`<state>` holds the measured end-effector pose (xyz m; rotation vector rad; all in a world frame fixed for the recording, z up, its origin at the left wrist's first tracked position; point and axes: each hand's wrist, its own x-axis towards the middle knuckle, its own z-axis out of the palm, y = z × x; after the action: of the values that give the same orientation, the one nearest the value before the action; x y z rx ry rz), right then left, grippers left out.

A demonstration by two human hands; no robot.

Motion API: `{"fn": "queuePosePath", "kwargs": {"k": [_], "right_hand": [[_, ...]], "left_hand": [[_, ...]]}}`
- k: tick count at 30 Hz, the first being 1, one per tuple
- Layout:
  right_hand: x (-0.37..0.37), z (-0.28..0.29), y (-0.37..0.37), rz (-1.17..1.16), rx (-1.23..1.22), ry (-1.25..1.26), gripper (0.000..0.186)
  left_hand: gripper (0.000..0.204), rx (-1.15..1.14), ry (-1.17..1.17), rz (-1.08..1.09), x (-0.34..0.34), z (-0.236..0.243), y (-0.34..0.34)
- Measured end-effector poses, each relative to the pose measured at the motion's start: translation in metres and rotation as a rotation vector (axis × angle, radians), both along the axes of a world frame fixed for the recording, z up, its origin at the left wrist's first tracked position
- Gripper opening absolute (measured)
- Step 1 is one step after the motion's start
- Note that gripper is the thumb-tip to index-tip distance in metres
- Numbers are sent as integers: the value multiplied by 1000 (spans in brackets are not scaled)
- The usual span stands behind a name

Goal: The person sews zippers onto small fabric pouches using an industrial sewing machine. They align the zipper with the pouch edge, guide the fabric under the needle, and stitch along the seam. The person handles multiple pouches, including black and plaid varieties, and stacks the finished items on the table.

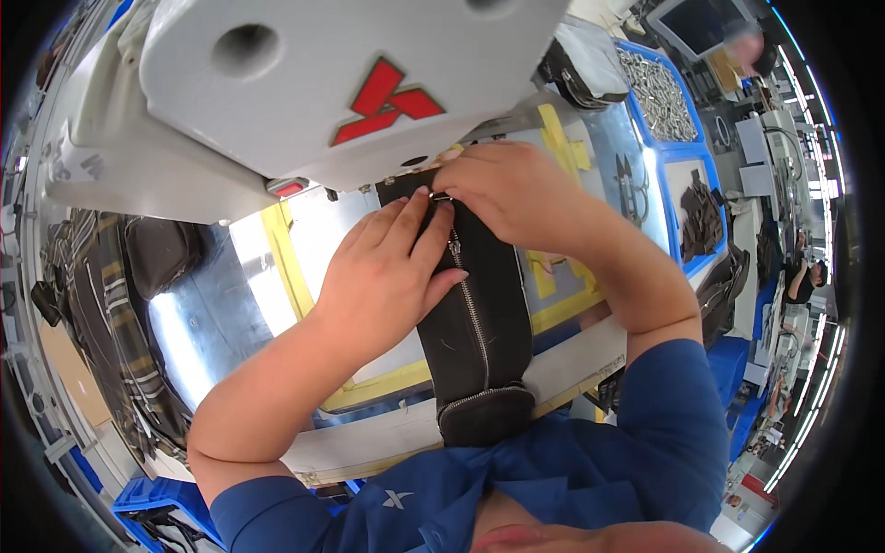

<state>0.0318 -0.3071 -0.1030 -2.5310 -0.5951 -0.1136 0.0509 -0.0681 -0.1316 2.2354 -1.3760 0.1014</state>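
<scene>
A long black zippered bag piece runs from beneath the head of a white sewing machine down toward my body. Its silver zipper lies lengthwise along it, and a rounded end with a second zipper sits at the near edge. My left hand rests on the piece's left side, fingers stretched flat beside the zipper and thumb apart. With bent fingers, my right hand grips the far end near a small metal part. The machine's head hides the needle area, and my right fingertips show only in part.
Yellow tape marks the work surface. Dark and plaid bag pieces lie at left. Scissors rest at right, beside a blue tray of metal parts and dark pieces. A black-and-clear pouch is at the back.
</scene>
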Motion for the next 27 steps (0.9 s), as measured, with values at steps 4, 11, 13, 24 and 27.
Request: {"fn": "queuePosePath", "kwargs": {"k": [4,11,13,24,27], "right_hand": [[-1,-10,-3,-10,49,-58,16],[2,-17,-4,14,-43,-131,12],[5,-19,-3,1,-82,-170,9],[21,-19,3,-101,-59,-11,13],[11,-19,-5,-52,-108,-123,16]], "left_hand": [[68,49,-11,36,-1,4,0],[74,119,45,24,-1,11,-4],[77,110,15,31,-2,11,-5],[93,139,0,36,2,8,-5],[94,119,62,50,5,8,-5]]}}
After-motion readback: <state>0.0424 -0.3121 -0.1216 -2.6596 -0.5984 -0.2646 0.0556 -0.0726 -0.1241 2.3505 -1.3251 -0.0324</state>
